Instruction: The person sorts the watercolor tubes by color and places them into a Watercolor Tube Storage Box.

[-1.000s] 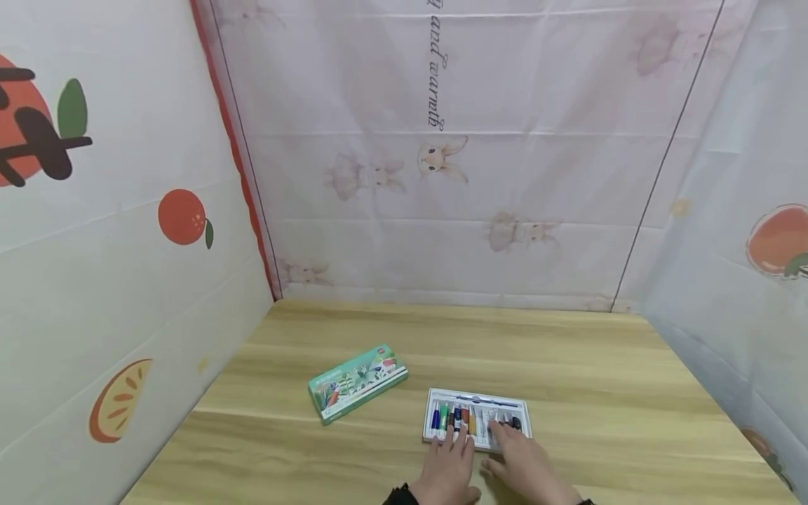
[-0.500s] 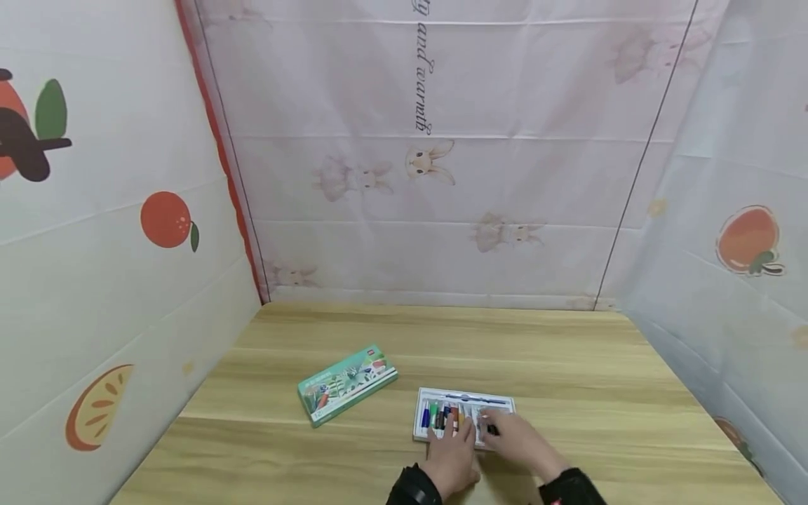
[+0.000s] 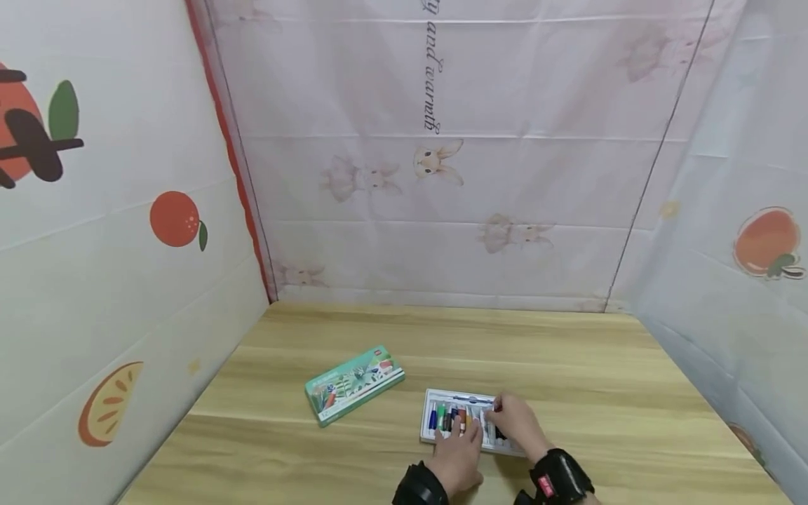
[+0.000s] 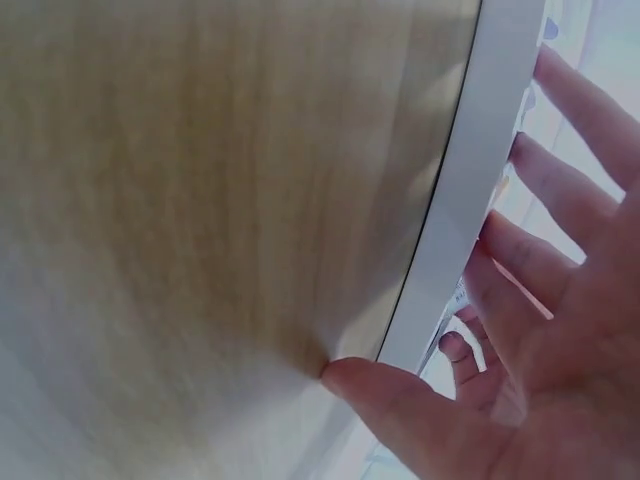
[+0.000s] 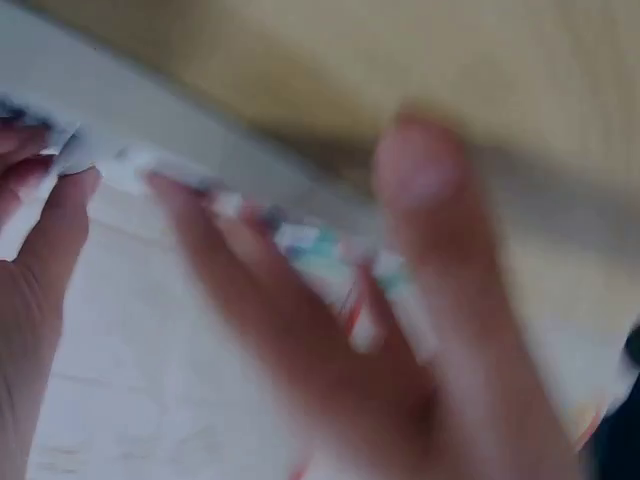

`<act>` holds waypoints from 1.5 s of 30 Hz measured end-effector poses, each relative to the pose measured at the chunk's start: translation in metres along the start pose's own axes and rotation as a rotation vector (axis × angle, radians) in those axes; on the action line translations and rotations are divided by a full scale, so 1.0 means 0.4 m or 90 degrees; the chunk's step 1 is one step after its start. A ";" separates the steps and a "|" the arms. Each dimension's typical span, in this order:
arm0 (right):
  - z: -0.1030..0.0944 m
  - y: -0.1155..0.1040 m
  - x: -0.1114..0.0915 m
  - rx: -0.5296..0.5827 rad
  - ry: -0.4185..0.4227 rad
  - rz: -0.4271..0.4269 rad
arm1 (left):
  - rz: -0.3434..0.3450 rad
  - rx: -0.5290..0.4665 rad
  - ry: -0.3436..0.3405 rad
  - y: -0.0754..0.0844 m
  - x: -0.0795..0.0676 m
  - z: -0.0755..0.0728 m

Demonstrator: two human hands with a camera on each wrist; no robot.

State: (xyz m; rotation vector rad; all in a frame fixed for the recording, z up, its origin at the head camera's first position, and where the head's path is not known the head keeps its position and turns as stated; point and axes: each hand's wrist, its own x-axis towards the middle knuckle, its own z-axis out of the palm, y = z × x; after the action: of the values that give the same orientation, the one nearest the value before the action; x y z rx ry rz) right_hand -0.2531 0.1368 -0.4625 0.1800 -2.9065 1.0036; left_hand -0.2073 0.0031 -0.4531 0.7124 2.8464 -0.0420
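A shallow white tray (image 3: 426,428) lies on the table, holding a row of coloured paint tubes (image 3: 441,415) and a slim dark-blue paintbrush (image 3: 463,398). My left hand (image 3: 456,461) rests across its near edge with fingers spread; the left wrist view shows the left thumb (image 4: 380,395) down on the tabletop. Over the tray's right part, my right hand (image 3: 519,423) has its fingers bent and pinches what looks like a paint tube, mostly hidden by the fingers. At the left edge of the right wrist view, that right hand (image 5: 35,290) appears; the blurred spread hand there is the left.
A green illustrated box (image 3: 355,384) lies at an angle to the left of the tray. The wood-patterned table (image 3: 600,379) is enclosed by printed cloth on the left, back and right.
My right hand has gone from reaching over the tubes to pinching, then shifted slightly up and right over the tray. The left hand stays on the near edge.
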 end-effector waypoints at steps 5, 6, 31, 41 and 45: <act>-0.024 0.029 -0.009 0.172 -0.031 0.048 | 0.004 0.002 0.017 0.003 -0.003 0.000; -0.028 0.033 -0.012 0.185 -0.035 0.048 | 0.002 0.007 0.022 0.003 -0.004 0.000; -0.008 0.029 0.009 0.066 -0.060 -0.113 | -0.006 0.020 0.026 0.003 -0.003 0.001; -0.001 0.026 0.004 0.099 -0.024 -0.056 | -0.009 0.029 0.004 0.001 0.008 0.005; -0.009 0.021 0.001 0.133 -0.024 -0.032 | -0.008 0.024 0.012 0.001 0.007 0.006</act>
State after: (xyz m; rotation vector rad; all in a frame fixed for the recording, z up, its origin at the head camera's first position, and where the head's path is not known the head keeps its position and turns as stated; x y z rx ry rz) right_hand -0.2544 0.1455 -0.4649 0.2824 -2.8101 1.3071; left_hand -0.2089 0.0045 -0.4560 0.7053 2.8752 -0.0908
